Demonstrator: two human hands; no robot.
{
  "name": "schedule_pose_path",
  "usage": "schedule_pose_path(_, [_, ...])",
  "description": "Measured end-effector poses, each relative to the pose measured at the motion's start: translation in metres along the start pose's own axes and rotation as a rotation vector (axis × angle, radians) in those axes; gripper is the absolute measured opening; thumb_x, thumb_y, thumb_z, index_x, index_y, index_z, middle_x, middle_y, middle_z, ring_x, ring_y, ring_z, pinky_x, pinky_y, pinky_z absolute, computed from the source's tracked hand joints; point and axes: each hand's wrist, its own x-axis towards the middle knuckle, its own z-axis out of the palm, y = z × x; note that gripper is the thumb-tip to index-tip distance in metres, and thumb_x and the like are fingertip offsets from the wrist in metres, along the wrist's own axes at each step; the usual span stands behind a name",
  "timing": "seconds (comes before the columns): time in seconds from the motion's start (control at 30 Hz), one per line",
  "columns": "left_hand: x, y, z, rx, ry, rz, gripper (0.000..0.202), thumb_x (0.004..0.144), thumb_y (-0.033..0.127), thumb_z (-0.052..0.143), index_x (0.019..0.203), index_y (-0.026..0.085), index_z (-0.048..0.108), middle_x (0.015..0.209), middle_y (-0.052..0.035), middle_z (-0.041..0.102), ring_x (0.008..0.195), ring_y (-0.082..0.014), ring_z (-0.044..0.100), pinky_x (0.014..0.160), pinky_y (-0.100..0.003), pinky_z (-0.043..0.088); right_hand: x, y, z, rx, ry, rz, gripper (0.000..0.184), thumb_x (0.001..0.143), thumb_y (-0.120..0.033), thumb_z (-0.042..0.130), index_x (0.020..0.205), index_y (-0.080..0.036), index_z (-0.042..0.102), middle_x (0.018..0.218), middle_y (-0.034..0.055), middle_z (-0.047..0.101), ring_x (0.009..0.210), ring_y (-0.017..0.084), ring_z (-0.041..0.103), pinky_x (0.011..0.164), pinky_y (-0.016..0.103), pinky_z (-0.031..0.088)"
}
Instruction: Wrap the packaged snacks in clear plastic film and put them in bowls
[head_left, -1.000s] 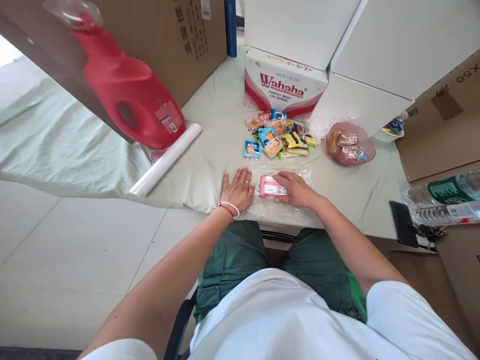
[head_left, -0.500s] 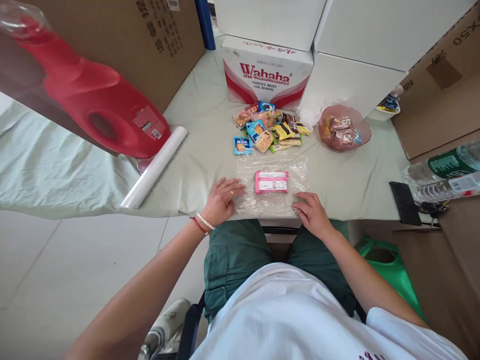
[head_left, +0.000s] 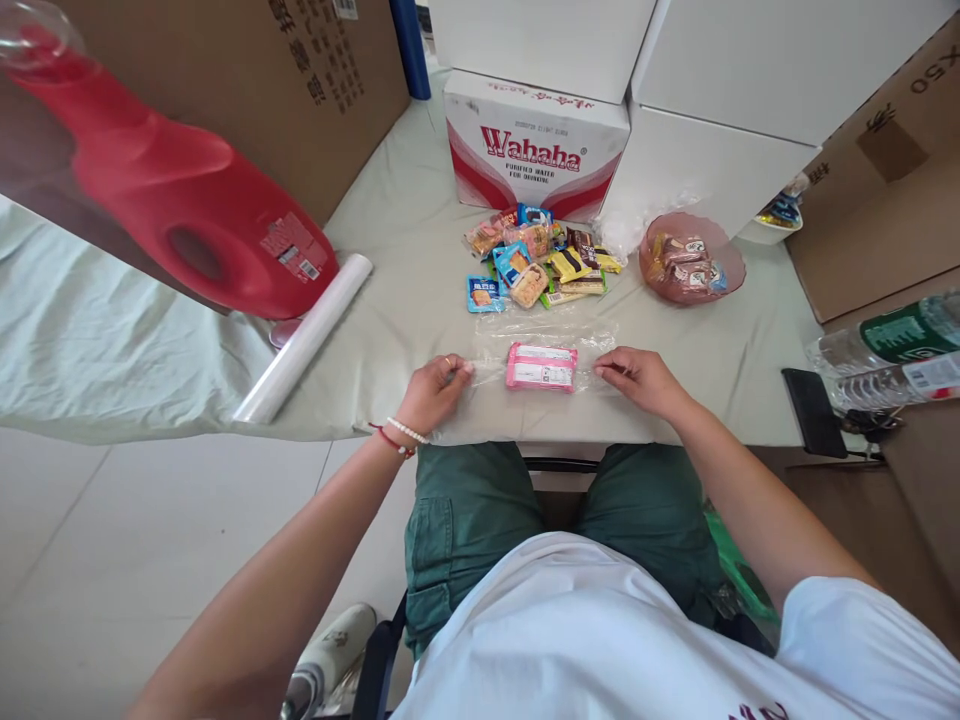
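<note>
Across the counter (head_left: 420,240): a pale green cloth covers the top, and everything below lies on it.
White boxes (head_left: 720,70): stacked along the far side.
Red jug (head_left: 180,210): far left, well apart from the hands.
Wahaha box (head_left: 534,150): at the back, directly behind the snacks.
Film roll (head_left: 304,340): lies slantwise, left of the left hand.
Pink bowl (head_left: 690,297): far right, with wrapped snacks inside.
Snack pile (head_left: 536,260): loose packets just beyond the sheet's far edge.
Clear film (head_left: 555,335): a sheet spread flat at the near edge.
Left hand (head_left: 433,392): its grip is narrow, pinching the sheet's left edge.
Right hand (head_left: 641,378): its grip is pinched on the sheet's right edge.
Pink packet (head_left: 541,367): lies mid-sheet between the hands, label up, its long axis left to right with an end toward each hand.
</note>
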Motion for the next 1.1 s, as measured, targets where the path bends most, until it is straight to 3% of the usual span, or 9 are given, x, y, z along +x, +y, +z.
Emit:
schedule_pose_path(0.2, [0.04, -0.008, -0.009, 0.294, 0.267, -0.201, 0.02, 0.091, 0.038, 0.058, 0.081, 0.023, 0.066, 0.098, -0.0125, 0.072, 0.111, -0.0312, 0.063, 0.102, -0.049, 0.051, 0.028, 0.024, -0.004, -0.17, -0.089, 0.255, 0.028, 0.088, -0.037, 0.06, 0.101, -0.018, 0.077, 0.082, 0.0042, 0.073, 0.072, 0.02, 0.063, 0.067, 0.029, 0.045])
schedule_pose_path(0.3, [0.027, -0.002, -0.021, 0.35, 0.532, -0.261, 0.024, 0.096, 0.032, 0.051, 0.099, 0.019, 0.071, 0.115, -0.0169, 0.069, 0.12, -0.0323, 0.059, 0.11, -0.054, 0.046, 0.038, 0.024, -0.013, -0.453, 0.022, 0.243, 0.028, 0.091, -0.029, 0.057, 0.106, -0.019, 0.078, 0.101, 0.0122, 0.075, 0.087, 0.026, 0.067, 0.075, 0.035, 0.048])
schedule_pose_path(0.4, [-0.003, 0.025, -0.017, 0.374, 0.655, -0.094, 0.03, 0.101, 0.03, 0.046, 0.109, 0.02, 0.072, 0.115, -0.0163, 0.07, 0.117, -0.0323, 0.061, 0.111, -0.056, 0.043, 0.06, 0.016, -0.018, -0.553, 0.107, 0.128, 0.033, 0.098, -0.031, 0.051, 0.111, -0.016, 0.078, 0.109, 0.0168, 0.074, 0.1, 0.032, 0.066, 0.086, 0.04, 0.05])
schedule_pose_path(0.5, [-0.025, 0.061, 0.007, 0.373, 0.312, 0.193, 0.035, 0.1, 0.025, 0.046, 0.12, 0.025, 0.075, 0.118, -0.0108, 0.075, 0.111, -0.0298, 0.065, 0.102, -0.052, 0.047, 0.094, 0.005, -0.009, -0.538, -0.002, -0.011, 0.036, 0.1, -0.034, 0.052, 0.12, -0.014, 0.075, 0.117, 0.0167, 0.072, 0.111, 0.032, 0.064, 0.099, 0.041, 0.047])
schedule_pose_path(0.6, [-0.024, 0.085, 0.036, 0.424, 0.039, 0.299, 0.045, 0.101, 0.023, 0.043, 0.137, 0.027, 0.07, 0.14, -0.0068, 0.072, 0.111, -0.029, 0.066, 0.093, -0.049, 0.049, 0.125, -0.007, 0.01, -0.538, -0.129, -0.049, 0.043, 0.1, -0.041, 0.058, 0.129, -0.012, 0.071, 0.124, 0.0183, 0.071, 0.117, 0.032, 0.062, 0.103, 0.04, 0.045])
schedule_pose_path(0.77, [-0.001, 0.09, 0.059, 0.523, -0.086, 0.233, 0.053, 0.101, 0.02, 0.038, 0.149, 0.021, 0.062, 0.156, -0.0055, 0.061, 0.119, -0.0316, 0.064, 0.092, -0.05, 0.051, 0.149, -0.023, 0.03, -0.501, -0.142, 0.114, 0.059, 0.089, -0.051, 0.074, 0.132, -0.012, 0.068, 0.111, 0.015, 0.075, 0.1, 0.029, 0.066, 0.086, 0.035, 0.048])
schedule_pose_path(0.87, [0.003, 0.085, 0.062, 0.537, -0.134, 0.217, 0.053, 0.1, 0.019, 0.04, 0.147, 0.024, 0.063, 0.156, -0.0049, 0.061, 0.119, -0.03, 0.065, 0.092, -0.048, 0.053, 0.155, -0.026, 0.03, -0.394, -0.262, 0.142, 0.039, 0.084, -0.039, 0.077, 0.114, -0.014, 0.076, 0.095, 0.0058, 0.075, 0.087, 0.022, 0.065, 0.078, 0.029, 0.045])
schedule_pose_path(0.97, [0.001, 0.083, 0.063, 0.536, -0.137, 0.224, 0.054, 0.099, 0.019, 0.041, 0.149, 0.026, 0.061, 0.158, -0.0038, 0.058, 0.117, -0.0295, 0.065, 0.092, -0.047, 0.054, 0.153, -0.026, 0.025, -0.317, -0.323, 0.012, 0.02, 0.086, -0.032, 0.071, 0.095, -0.016, 0.08, 0.087, 0.0032, 0.072, 0.089, 0.022, 0.064, 0.083, 0.031, 0.045])
schedule_pose_path(1.1, [-0.002, 0.082, 0.066, 0.542, -0.124, 0.232, 0.055, 0.1, 0.019, 0.04, 0.151, 0.024, 0.06, 0.159, -0.0035, 0.057, 0.118, -0.0298, 0.064, 0.094, -0.048, 0.054, 0.134, -0.036, 0.017, -0.336, -0.153, -0.293, 0.016, 0.089, -0.03, 0.071, 0.095, -0.018, 0.08, 0.13, 0.0121, 0.067, 0.122, 0.033, 0.056, 0.106, 0.046, 0.042])
